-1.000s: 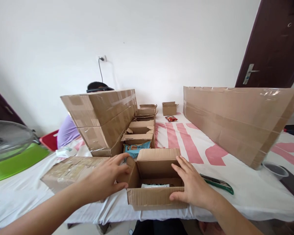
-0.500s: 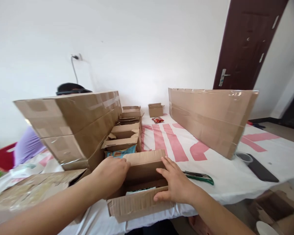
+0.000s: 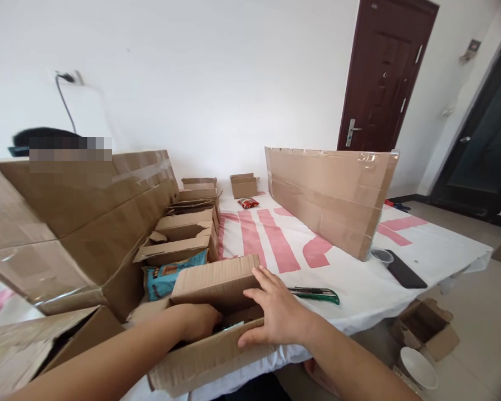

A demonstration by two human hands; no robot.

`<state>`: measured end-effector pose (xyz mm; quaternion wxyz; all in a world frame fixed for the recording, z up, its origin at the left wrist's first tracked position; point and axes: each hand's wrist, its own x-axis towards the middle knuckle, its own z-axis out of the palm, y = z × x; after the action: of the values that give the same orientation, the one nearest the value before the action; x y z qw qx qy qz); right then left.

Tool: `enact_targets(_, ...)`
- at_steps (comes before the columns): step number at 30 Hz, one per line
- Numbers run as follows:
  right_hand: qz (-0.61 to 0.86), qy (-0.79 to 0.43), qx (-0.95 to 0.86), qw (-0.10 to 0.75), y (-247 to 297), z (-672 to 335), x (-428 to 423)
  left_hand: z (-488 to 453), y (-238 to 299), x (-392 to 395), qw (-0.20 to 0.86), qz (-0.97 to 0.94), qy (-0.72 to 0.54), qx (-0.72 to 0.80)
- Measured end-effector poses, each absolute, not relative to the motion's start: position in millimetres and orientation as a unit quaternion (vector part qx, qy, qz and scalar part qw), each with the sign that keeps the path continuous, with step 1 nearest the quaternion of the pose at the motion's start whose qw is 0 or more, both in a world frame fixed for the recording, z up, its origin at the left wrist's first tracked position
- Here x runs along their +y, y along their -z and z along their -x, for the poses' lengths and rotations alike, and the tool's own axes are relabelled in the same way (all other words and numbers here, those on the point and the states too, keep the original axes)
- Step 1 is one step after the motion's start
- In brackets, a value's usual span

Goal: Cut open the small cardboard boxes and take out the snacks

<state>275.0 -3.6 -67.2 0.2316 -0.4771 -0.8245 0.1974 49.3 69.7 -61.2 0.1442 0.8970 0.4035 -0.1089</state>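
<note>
An open cardboard box (image 3: 209, 359) lies at the table's near edge, its far flap standing up. My left hand (image 3: 199, 321) reaches down inside it, with the fingertips hidden, so I cannot tell what they touch. Beside those fingers a sliver of a light-coloured packet (image 3: 235, 325) shows in the box. Across the box's right end rests my right hand (image 3: 281, 313), fingers spread, the upper fingertips at the raised flap and the thumb by the near wall. Behind the box, a blue packet (image 3: 161, 281) sits against a row of open cartons (image 3: 177, 243).
Tall cardboard panels stand at left (image 3: 96, 239) and right (image 3: 325, 195). A green utility knife (image 3: 319, 294) lies right of my hand, beyond it a black phone (image 3: 404, 270) and clear cup (image 3: 382, 256). A red packet (image 3: 248, 203) is farther back. Someone's head shows behind the left panel.
My left hand has moved off the raised flap and down into the box. My right hand keeps its place on the box. The view has turned to the right.
</note>
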Motion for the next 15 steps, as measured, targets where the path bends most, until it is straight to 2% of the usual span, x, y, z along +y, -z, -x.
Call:
enact_targets(5, 0.48, -0.199, -0.823, 0.229, 67.2, -274.9, -3.7, -50.0, 61.6, 65.9, 0.146, -0.883, 0.187, 0.404)
enact_targets(10, 0.48, -0.204, -0.819, 0.24, 67.9, -275.0, -3.6, -52.0, 65.3, 66.4, 0.156, -0.881, 0.204, 0.397)
enact_targets(15, 0.485, -0.204, -0.817, 0.238, 69.6, -274.1, -3.3, -60.1, 43.6, 54.6, 0.167, -0.876, 0.204, 0.403)
